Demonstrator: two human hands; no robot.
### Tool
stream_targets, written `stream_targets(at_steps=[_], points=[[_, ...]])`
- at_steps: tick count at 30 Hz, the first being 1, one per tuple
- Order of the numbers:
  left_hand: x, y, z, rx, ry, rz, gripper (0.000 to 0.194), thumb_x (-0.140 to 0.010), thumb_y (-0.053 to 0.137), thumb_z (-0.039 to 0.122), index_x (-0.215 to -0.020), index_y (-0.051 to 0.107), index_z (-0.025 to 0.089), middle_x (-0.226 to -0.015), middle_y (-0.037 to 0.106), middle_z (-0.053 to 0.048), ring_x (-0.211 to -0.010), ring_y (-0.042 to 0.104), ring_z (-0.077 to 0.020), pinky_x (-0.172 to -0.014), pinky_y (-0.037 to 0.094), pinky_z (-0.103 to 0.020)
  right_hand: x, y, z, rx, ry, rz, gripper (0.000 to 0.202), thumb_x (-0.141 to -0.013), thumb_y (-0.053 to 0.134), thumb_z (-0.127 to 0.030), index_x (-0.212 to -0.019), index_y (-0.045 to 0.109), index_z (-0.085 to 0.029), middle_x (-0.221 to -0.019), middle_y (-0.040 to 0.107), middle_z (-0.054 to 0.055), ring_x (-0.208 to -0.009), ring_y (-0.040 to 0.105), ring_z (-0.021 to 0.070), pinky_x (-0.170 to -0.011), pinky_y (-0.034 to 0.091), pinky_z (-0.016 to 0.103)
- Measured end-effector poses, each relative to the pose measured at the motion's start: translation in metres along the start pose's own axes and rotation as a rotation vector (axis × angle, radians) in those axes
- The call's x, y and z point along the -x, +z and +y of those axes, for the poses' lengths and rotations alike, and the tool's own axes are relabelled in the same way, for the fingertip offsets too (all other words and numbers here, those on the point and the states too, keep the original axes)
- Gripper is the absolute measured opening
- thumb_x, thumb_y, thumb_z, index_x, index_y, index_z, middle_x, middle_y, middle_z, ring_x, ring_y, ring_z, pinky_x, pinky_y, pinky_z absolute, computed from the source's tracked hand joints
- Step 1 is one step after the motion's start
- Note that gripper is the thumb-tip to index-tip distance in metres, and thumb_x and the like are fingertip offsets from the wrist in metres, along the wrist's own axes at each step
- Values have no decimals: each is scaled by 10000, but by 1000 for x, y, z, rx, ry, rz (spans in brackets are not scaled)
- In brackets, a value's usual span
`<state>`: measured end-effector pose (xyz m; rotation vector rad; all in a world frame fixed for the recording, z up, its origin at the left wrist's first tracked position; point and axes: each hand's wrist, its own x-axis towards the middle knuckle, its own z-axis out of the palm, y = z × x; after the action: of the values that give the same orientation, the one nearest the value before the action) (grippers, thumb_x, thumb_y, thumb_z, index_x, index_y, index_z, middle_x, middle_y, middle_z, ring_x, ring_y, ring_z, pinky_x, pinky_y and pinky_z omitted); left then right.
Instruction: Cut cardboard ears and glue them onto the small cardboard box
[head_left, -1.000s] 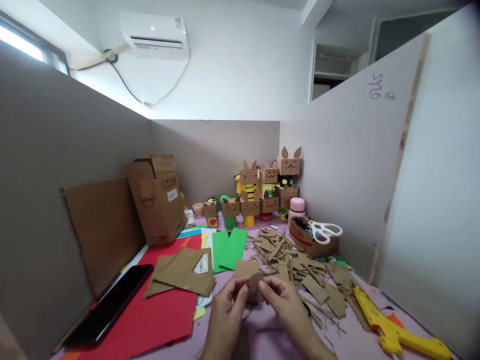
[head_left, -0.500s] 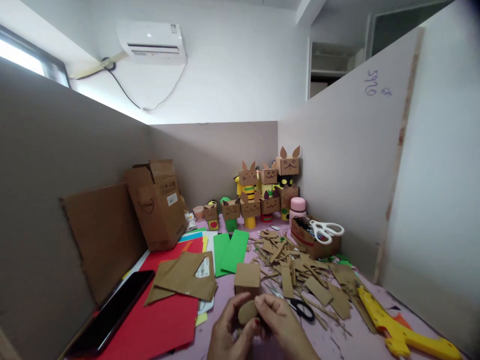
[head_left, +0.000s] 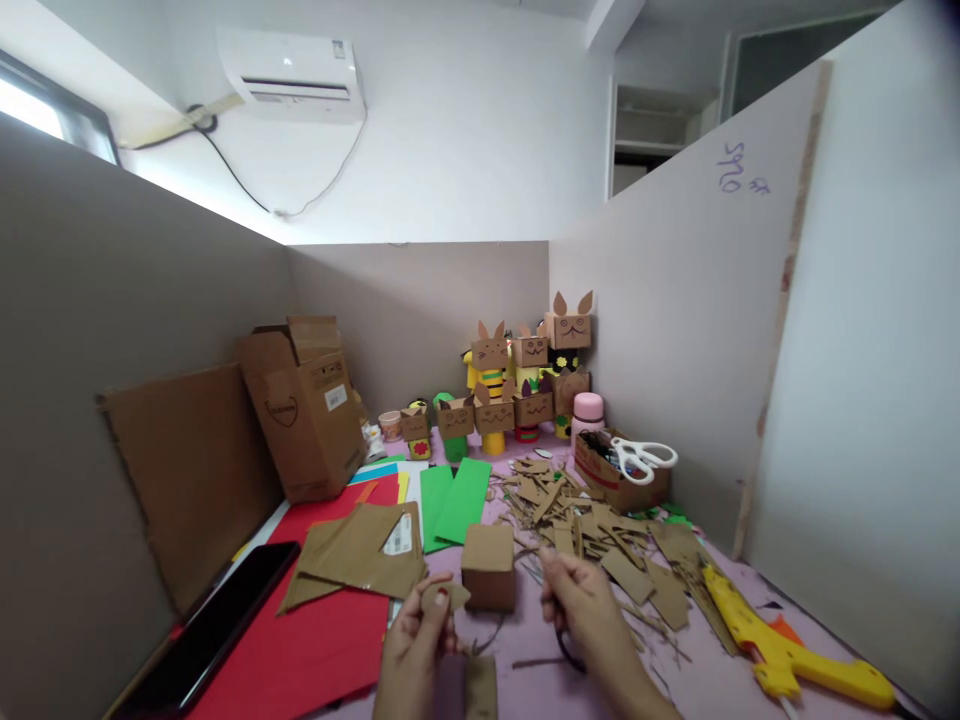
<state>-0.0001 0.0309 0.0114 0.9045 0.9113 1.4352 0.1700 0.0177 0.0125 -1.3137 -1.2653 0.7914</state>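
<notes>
In my left hand (head_left: 420, 640), thumb and fingers pinch a small cardboard piece (head_left: 455, 597) with a pointed end. My right hand (head_left: 589, 610) is closed over a pair of black-handled scissors (head_left: 568, 655); part of a handle loop shows below the fingers, and the palm hides much of the rest. A small closed cardboard box (head_left: 488, 570) stands on the table between and just beyond my hands. Near my left wrist lies a cardboard strip (head_left: 481, 688), and a thin sliver (head_left: 536, 662) is beside it.
Cardboard scraps (head_left: 555, 505) cover the right middle of the table. A yellow glue gun (head_left: 802, 655) lies at right, a phone (head_left: 206, 630) at left on red paper (head_left: 315, 650). Behind stand box-headed figures (head_left: 495, 410), a pink bottle (head_left: 588, 408) and a tall carton (head_left: 307, 420).
My hands have separated. The left keeps the cardboard piece and has moved left; the right has let go of it and moved right onto the scissors, which have shifted towards me.
</notes>
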Motion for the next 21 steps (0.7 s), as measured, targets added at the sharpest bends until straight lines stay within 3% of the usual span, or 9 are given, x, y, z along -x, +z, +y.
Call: stream_targets(at_steps=[3, 6, 9, 12, 14, 15, 19, 21], points=[[-4, -4, -4, 39, -31, 29, 521, -479, 814, 505, -838, 640, 170, -441, 543, 74, -391, 442, -73, -426, 393, -181, -7, -31, 3, 232, -60, 136, 349, -842, 367, -471, -703, 544, -205, -632, 602, 49, -593, 530, 197, -568, 365, 289], [-3, -7, -10, 25, -11, 49, 497, -538, 781, 523, -859, 645, 170, -465, 570, 60, -407, 460, -75, -437, 390, -179, -4, -54, 13, 486, -59, 153, 147, -705, 556, -333, -723, 635, -211, -655, 663, 93, -645, 561, 276, -593, 316, 336], [-4, -10, -16, -35, 1, 39, 487, -587, 735, 558, -862, 647, 165, -489, 620, 24, -434, 499, -93, -458, 397, -188, 2, -60, 19, 630, -70, 88, 86, -608, 631, -241, -677, 668, -207, -715, 699, 132, -732, 593, 342, -620, 321, 352], [-2, -12, -17, -73, -19, 11, 513, -590, 702, 605, -828, 644, 155, -477, 628, 7, -422, 503, -105, -448, 389, -200, 5, -53, 12, 690, -105, 77, 169, -715, 559, -276, -778, 684, -181, -814, 699, 168, -812, 603, 361, -678, 355, 384], [3, -9, -16, -105, -38, -22, 515, -610, 676, 623, -814, 642, 152, -453, 611, 11, -395, 479, -99, -430, 364, -197, 9, -41, 1, 584, -126, 14, 283, -820, 457, -370, -807, 667, -180, -819, 696, 148, -800, 615, 321, -693, 386, 375], [7, -6, -15, -130, -45, -47, 509, -632, 658, 626, -814, 642, 151, -438, 598, 17, -381, 462, -93, -420, 345, -193, 12, -32, -3, 460, -139, -84, 338, -848, 420, -425, -781, 650, -187, -796, 694, 123, -778, 618, 290, -683, 405, 350], [24, 6, -17, -228, -71, -157, 504, -664, 625, 633, -808, 639, 150, -372, 514, 51, -351, 416, -84, -404, 298, -187, 28, 8, -4, -13, -109, -372, 473, -786, 460, -619, -669, 599, -182, -583, 639, 47, -586, 588, 203, -544, 420, 268], [29, 9, -17, -229, -90, -139, 532, -648, 612, 664, -814, 637, 159, -349, 468, 69, -341, 400, -89, -389, 287, -189, 34, 26, 5, -180, -92, -366, 542, -788, 426, -667, -562, 537, -186, -461, 571, 13, -458, 520, 145, -466, 382, 232]])
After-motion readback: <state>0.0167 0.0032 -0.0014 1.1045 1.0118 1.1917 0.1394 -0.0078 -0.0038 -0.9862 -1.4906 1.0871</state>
